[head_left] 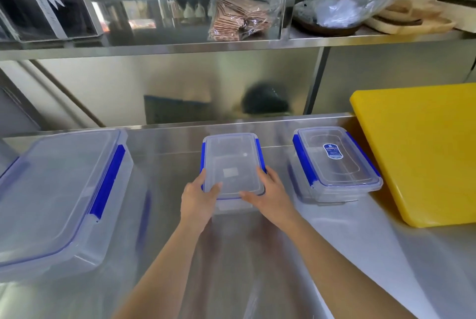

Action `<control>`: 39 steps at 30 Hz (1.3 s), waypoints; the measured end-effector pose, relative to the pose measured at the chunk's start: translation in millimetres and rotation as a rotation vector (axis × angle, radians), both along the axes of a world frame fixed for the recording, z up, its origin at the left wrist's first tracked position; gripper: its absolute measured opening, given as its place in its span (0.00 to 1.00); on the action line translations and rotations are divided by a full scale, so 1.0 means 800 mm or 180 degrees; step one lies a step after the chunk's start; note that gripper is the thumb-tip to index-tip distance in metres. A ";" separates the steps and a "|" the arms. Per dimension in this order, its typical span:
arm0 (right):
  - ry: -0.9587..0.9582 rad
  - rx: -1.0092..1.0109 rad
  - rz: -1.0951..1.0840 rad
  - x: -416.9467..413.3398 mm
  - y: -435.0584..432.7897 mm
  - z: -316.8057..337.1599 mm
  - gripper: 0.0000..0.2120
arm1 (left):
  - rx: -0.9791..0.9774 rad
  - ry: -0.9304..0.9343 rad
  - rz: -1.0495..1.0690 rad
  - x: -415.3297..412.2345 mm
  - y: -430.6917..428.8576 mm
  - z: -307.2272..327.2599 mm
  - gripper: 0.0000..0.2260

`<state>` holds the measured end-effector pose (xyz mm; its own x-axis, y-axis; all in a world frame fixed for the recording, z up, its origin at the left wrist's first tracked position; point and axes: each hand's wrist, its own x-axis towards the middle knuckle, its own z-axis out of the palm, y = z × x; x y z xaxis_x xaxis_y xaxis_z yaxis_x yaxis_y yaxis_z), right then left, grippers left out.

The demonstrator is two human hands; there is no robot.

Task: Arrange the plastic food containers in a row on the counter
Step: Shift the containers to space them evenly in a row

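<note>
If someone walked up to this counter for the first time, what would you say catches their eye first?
Probably the bright yellow cutting board at the counter's right end, the strongest colour against the steel. Next, the three clear, blue-latched containers in a row: the large container on the left, the labelled container on the right, and the middle container gripped at its near corners by the left hand and right hand.

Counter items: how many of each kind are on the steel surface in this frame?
Large container: 1
Small containers, the middle one held by left hand and right hand, plus the labelled one: 2
Yellow cutting board: 1
Total: 4
</note>
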<state>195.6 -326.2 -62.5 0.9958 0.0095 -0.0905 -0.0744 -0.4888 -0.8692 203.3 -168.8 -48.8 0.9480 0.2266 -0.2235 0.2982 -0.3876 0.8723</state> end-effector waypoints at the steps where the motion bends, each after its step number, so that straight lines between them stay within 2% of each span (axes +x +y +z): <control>1: 0.0024 0.0007 0.0025 0.001 -0.002 0.000 0.36 | -0.0023 -0.0011 -0.0005 0.002 -0.002 0.001 0.23; 12: 0.0143 -0.0436 0.0253 0.007 -0.003 0.003 0.39 | 0.0088 -0.0040 0.0079 0.007 -0.002 -0.003 0.23; 16: 0.0141 -0.1121 0.0308 0.003 -0.002 0.017 0.38 | 0.0614 0.0031 -0.0113 0.004 0.003 0.009 0.22; 18: -0.0004 -0.1497 0.0246 -0.001 0.002 0.033 0.36 | 0.0737 -0.0058 -0.0043 0.001 0.015 0.024 0.24; 20: -0.0262 -0.1580 0.0057 -0.003 0.009 0.043 0.32 | 0.0896 -0.0250 0.0102 0.002 0.031 0.040 0.26; 24: -0.0609 -0.1278 0.0024 -0.016 0.067 0.062 0.23 | 0.1399 -0.0866 0.0458 -0.007 0.119 0.076 0.18; 26: -0.0481 -0.1019 0.0228 -0.024 0.111 0.068 0.24 | 0.1677 -0.0977 0.0797 -0.016 0.186 0.088 0.17; 28: -0.0274 -0.0782 0.0473 -0.033 0.157 0.070 0.27 | 0.1938 -0.0826 0.1125 -0.027 0.254 0.092 0.17; 32: 0.0345 -0.0131 0.0783 -0.045 0.242 0.071 0.33 | 0.2391 0.0143 0.1377 -0.055 0.366 0.080 0.23; 35: 0.0696 0.0333 0.0936 -0.057 0.292 0.070 0.34 | 0.1754 0.0557 0.1384 -0.073 0.411 0.061 0.33; 37: 0.0828 0.0464 0.0973 -0.063 0.317 0.066 0.32 | 0.1230 0.0478 0.1335 -0.081 0.425 0.052 0.38; 39: 0.0809 0.0478 0.0995 -0.066 0.335 0.059 0.33 | 0.1022 0.0340 0.1315 -0.084 0.432 0.047 0.42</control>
<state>143.0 -58.5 -15.5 0.8892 0.3391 -0.3072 -0.1636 -0.3913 -0.9056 136.0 177.0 -11.0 0.7411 0.6490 -0.1717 0.5631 -0.4616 0.6855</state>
